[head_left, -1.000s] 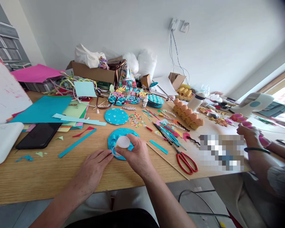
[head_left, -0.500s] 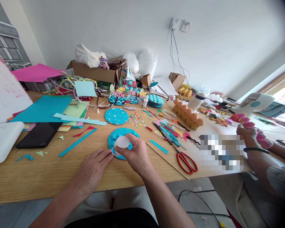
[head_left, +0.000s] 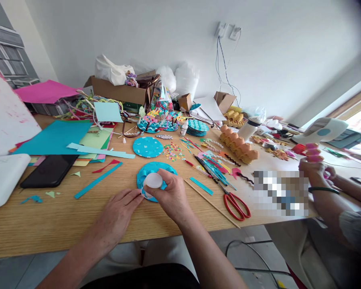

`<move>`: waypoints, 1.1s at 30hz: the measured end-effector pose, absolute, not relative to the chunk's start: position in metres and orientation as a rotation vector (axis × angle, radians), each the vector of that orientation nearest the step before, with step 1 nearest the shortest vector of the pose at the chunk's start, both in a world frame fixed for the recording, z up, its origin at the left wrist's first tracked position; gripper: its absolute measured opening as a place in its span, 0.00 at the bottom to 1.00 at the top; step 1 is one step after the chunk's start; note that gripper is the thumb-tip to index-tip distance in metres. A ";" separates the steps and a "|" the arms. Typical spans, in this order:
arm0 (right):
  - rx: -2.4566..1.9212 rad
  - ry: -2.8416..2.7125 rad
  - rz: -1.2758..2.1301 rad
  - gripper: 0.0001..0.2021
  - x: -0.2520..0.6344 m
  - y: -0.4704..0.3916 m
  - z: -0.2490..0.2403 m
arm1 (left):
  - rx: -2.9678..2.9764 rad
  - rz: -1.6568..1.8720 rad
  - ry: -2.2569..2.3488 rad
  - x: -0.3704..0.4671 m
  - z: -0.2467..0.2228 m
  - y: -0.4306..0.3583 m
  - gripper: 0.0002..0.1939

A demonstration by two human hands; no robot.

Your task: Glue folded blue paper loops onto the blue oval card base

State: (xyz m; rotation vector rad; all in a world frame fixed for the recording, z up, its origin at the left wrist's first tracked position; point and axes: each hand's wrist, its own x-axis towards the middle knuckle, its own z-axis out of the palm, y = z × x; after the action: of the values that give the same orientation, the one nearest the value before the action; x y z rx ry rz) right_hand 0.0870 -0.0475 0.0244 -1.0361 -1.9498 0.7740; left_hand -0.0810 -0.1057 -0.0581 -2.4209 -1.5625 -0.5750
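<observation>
A blue paper disc (head_left: 168,164) with a wavy paper strip along its edge lies on the table in front of me. My right hand (head_left: 175,196) is wrapped round a small white bottle (head_left: 153,180), tipped with its round base towards me, over the disc's left part. The bottle's nozzle is hidden. My left hand (head_left: 120,206) lies low at the left, fingers together, their tips on the disc's left rim; its thumb is out of sight. Behind sits a second blue disc (head_left: 147,147) dotted with pale paper bits.
Red-handled scissors (head_left: 237,206), a thin stick (head_left: 212,204) and a blue strip (head_left: 201,186) lie at the right. Coloured paper sheets (head_left: 52,138) and a black phone (head_left: 49,170) are at the left. Another person's hands (head_left: 314,168) hold a pink piece at the far right.
The white bottle has shifted slightly left and down over the disc, with my right hand. My left hand has barely moved. The other person's hands have turned the pink piece.
</observation>
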 end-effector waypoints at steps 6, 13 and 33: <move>-0.986 -1.974 0.715 0.13 0.087 -0.049 0.024 | -2.413 -0.608 -1.584 -0.082 -0.067 -0.105 0.22; -1.097 -2.050 0.773 0.06 0.093 -0.053 0.029 | -2.427 -0.532 -1.595 -0.080 -0.062 -0.107 0.23; -1.079 -1.826 0.965 0.09 0.103 -0.053 0.024 | -2.499 -0.425 -1.639 -0.082 -0.057 -0.108 0.25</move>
State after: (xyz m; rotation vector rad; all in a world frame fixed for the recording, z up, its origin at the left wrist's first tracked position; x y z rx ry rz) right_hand 0.1032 -0.0530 0.0240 -1.0790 -1.8260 0.9654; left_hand -0.0817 -0.1080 -0.0572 -2.4988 -1.6386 -0.4251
